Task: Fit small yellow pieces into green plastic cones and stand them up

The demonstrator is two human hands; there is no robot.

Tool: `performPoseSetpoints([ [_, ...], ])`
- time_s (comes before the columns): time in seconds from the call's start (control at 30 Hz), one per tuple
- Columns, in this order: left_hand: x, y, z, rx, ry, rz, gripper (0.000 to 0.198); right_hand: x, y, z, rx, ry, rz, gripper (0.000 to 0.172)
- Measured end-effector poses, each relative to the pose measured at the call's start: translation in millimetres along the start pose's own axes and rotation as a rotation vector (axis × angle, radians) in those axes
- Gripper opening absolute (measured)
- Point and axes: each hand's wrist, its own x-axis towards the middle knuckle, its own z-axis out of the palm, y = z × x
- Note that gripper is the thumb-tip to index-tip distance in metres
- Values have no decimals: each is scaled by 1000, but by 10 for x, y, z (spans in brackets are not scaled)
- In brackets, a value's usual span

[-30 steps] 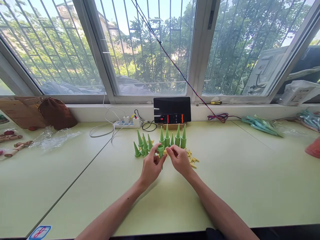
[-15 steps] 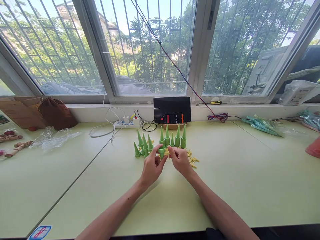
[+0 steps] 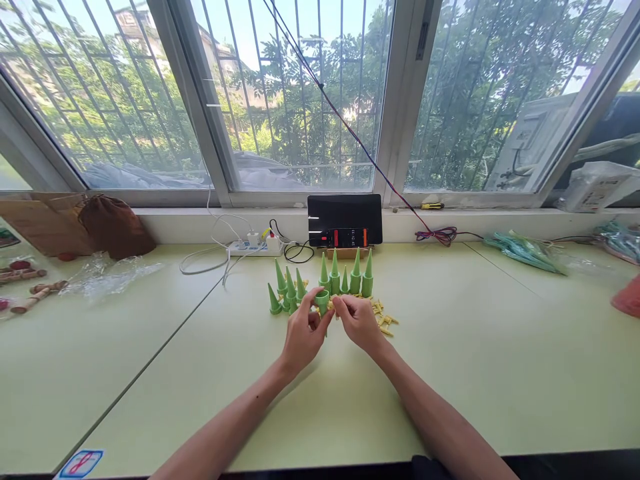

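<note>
My left hand (image 3: 304,333) grips a green plastic cone-shaped spike (image 3: 321,301) between thumb and fingers, its wide cup end up and its tip down. My right hand (image 3: 361,321) is closed in a pinch on a small yellow plastic piece (image 3: 331,305), which is at the right side of the spike; whether it is seated there I cannot tell. Several green spikes (image 3: 291,295) stand points up just left of my left hand, and more green spikes (image 3: 335,273) stand behind both hands. Small yellow pieces (image 3: 385,323) lie scattered by my right hand, partly hidden by it.
Behind the spikes, a black tablet (image 3: 345,212) leans at the sill with a phone (image 3: 350,237) showing a timer. A white power strip (image 3: 255,249) with cables is at back left. Clear plastic bags (image 3: 113,277) lie left; teal packets (image 3: 523,250) lie right.
My right hand has moved slightly left and the yellow piece now meets the spike's side. My left hand still holds the spike, which has shifted a little.
</note>
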Motion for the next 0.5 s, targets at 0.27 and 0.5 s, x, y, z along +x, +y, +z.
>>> performPoseSetpoints([
  [0.27,18,-6,1,-17,35,-12,40,-11,-58,-4,109,-14,-10,24],
  [0.5,8,-5,1,16,21,4,40,-1,-38,-4,59,-7,-7,33],
])
